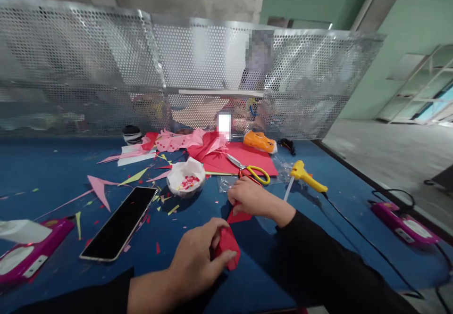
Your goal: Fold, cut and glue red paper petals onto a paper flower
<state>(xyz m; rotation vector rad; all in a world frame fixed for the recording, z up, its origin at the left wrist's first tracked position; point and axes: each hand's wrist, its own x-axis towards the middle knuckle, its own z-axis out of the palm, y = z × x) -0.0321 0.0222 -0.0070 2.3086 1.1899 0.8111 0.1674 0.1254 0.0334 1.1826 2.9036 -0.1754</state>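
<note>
Folded red paper (230, 247) is pinched between the thumb and fingers of my left hand (198, 255), low over the table. My right hand (253, 197), just beyond it, has its fingers bent over more red paper (241, 216). Whether the two red parts are one piece I cannot tell. Scissors (244, 167) with yellow and red handles lie right behind my right hand, blades partly apart, on red paper sheets (264, 156). A white-lined bowl (186, 189) holding small red and pink paper bits stands left of my right hand.
A yellow glue gun (306, 177) with a cord rests at right, near a magenta power strip (405, 224). A phone (120, 222) and another magenta strip (38, 250) lie left. Paper scraps litter the blue table (166, 238). Behind stands a perforated metal screen (208, 64), with a person beyond.
</note>
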